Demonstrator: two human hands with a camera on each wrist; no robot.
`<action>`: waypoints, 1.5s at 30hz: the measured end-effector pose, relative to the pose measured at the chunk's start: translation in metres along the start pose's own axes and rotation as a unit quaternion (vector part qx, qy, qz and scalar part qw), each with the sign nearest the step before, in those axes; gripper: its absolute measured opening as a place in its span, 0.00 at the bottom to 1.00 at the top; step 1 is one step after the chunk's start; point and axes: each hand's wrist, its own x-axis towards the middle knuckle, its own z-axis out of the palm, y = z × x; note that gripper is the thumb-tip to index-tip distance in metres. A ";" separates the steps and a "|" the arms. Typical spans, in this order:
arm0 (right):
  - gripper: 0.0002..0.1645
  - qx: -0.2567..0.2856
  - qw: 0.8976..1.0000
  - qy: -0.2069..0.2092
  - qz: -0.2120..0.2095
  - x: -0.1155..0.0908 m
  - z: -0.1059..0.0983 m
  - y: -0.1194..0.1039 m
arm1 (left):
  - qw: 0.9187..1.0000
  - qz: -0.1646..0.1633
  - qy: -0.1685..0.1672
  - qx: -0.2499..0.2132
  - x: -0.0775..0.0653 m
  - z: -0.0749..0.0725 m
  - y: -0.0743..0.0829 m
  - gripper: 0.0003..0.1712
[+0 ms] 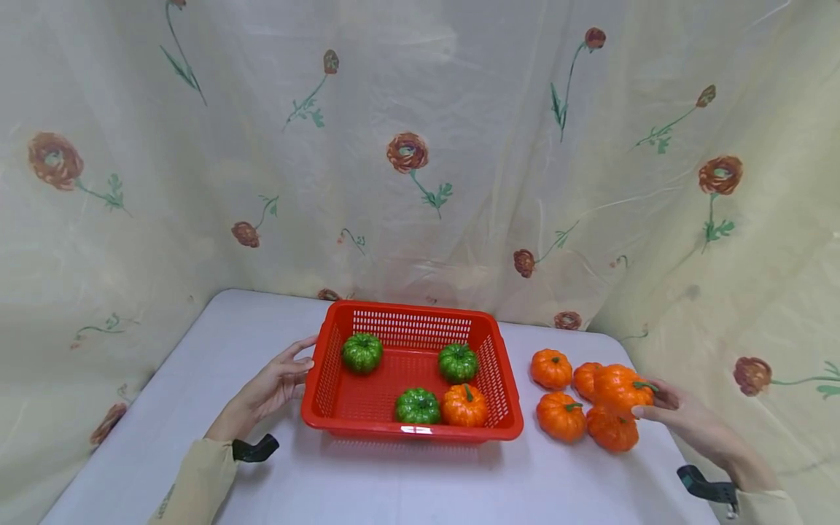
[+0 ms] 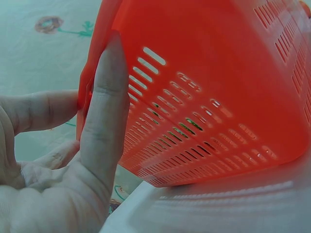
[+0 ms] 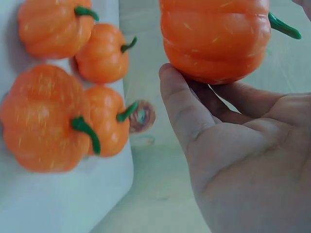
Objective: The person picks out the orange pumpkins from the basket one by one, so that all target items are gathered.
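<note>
A red plastic basket with slotted walls holds three green toy pumpkins and one orange pumpkin. At its left side, my left hand grips the rim; in the left wrist view one digit lies against the outer wall while other fingers touch the rim's edge. Over on the right, my right hand holds an orange toy pumpkin between thumb and fingers. That pumpkin is raised over several others and partly hides them in the head view. Its green stem points toward the hand.
Several orange pumpkins lie grouped on the white table, right of the basket. A flower-printed curtain hangs behind and at both sides of the table. Dark straps sit on both wrists.
</note>
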 end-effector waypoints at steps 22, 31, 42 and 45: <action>0.51 0.040 0.997 0.009 0.058 0.010 -0.024 0.049 | 1.000 0.002 -0.007 -0.007 0.000 0.001 0.001 0.35; 0.60 0.069 0.992 0.016 0.108 0.020 -0.028 0.065 | 1.000 0.002 -0.011 -0.012 0.000 -0.001 0.000 0.37; 0.65 0.059 0.988 0.025 0.139 0.033 -0.033 0.090 | 1.000 0.003 -0.017 -0.017 0.000 0.000 0.001 0.36; 0.64 0.060 0.988 0.029 0.139 0.037 -0.030 0.097 | 1.000 0.001 -0.014 -0.014 -0.001 0.000 0.001 0.36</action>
